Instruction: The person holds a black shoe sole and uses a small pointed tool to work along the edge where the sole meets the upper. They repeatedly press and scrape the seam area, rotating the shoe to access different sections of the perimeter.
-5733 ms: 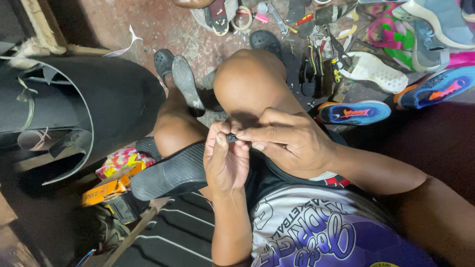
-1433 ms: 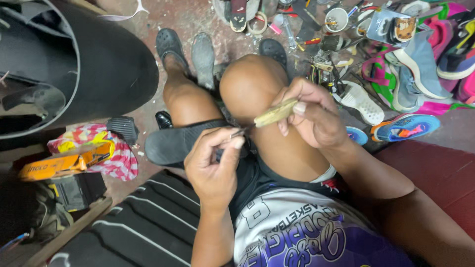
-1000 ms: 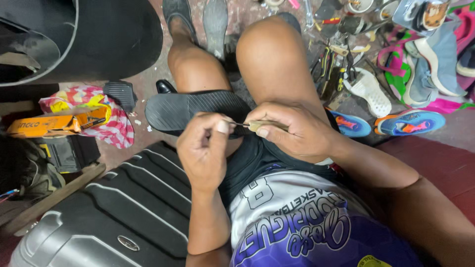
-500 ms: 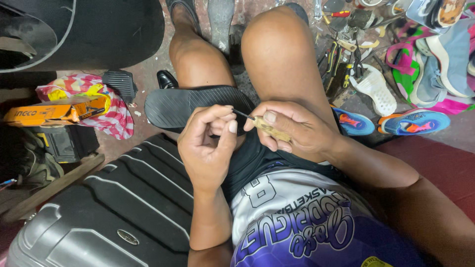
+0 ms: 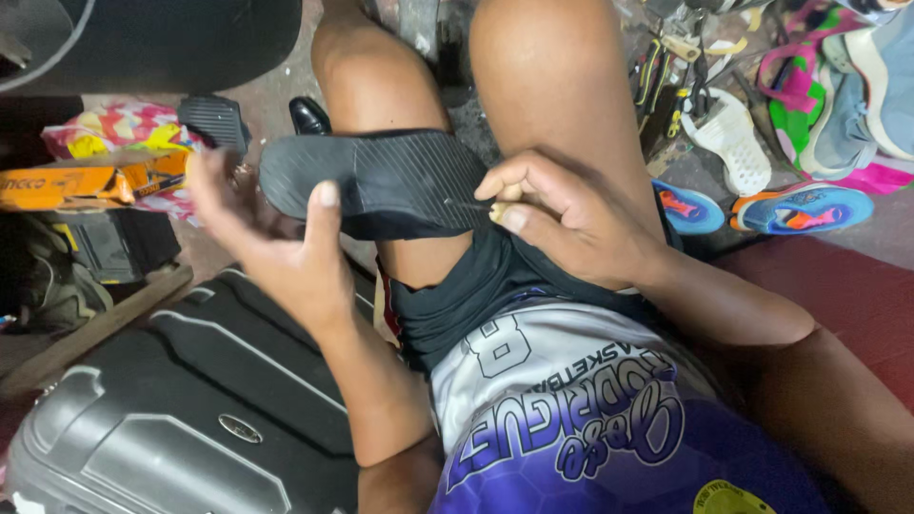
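Note:
A black shoe (image 5: 381,176) lies sole up across my left thigh, its ribbed sole facing me. My right hand (image 5: 571,219) is shut on a small awl-like tool with a pale handle (image 5: 497,213). The tool's thin metal tip touches the sole's right end. My left hand (image 5: 276,238) is blurred, with its fingers spread, just left of and below the shoe. Its thumb rises close to the sole's edge, and nothing is in it.
A grey hard-shell suitcase (image 5: 190,419) lies at lower left beside my leg. An orange box (image 5: 86,181) and a colourful cloth (image 5: 124,128) sit at left. Bright sneakers (image 5: 800,205), a white shoe (image 5: 733,138) and hand tools (image 5: 666,86) crowd the floor at right.
My left hand came away from my right hand and swung left, opening. My right hand lowered the tool's tip onto the shoe sole. The view tilted closer to my lap.

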